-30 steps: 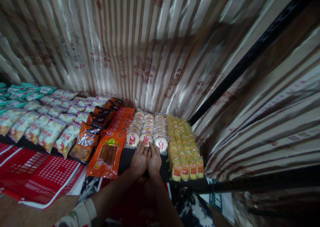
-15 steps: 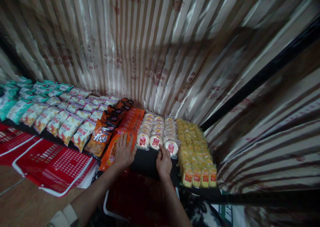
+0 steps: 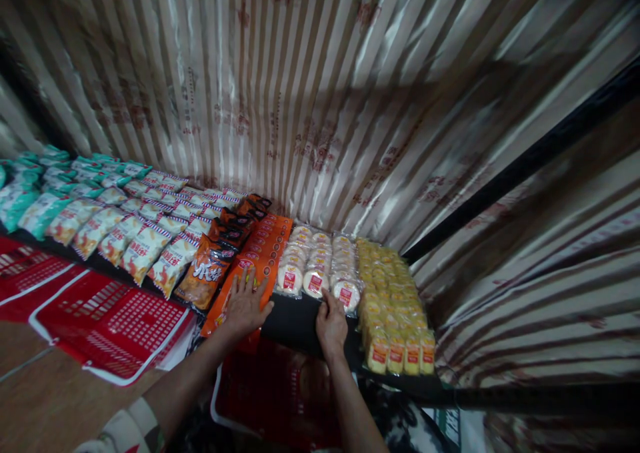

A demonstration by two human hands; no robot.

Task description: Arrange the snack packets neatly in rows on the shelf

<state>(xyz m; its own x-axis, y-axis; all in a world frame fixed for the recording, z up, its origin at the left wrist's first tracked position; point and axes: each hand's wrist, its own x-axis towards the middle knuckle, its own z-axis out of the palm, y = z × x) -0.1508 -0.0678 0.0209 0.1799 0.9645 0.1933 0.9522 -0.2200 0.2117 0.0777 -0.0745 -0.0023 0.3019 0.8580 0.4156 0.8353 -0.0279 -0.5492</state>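
Note:
My left hand (image 3: pixel 245 310) lies flat with spread fingers on an orange printed bag (image 3: pixel 270 243). Curled loosely, my right hand (image 3: pixel 331 326) has its index finger stretched to the front of the white round crackers (image 3: pixel 315 282) in clear wrappers; whether it touches them I cannot tell. These crackers stand in three rows between the orange bag and several rows of yellow wrapped snacks (image 3: pixel 395 306). Left of the orange bag lean orange-and-black snack packets (image 3: pixel 203 273).
White snack packets (image 3: pixel 145 246) and green ones (image 3: pixel 45 210) fill the left of the black shelf (image 3: pixel 290 316). Red baskets (image 3: pixel 115 323) sit below its front edge. Behind rises striped, creased sheeting (image 3: pixel 310 93), crossed at right by a dark bar (image 3: pixel 520 160).
The view has shifted slightly, moving the goods a little to the right in the picture. My left hand's fingers have spread wider on the orange bag; my right hand stays by the crackers.

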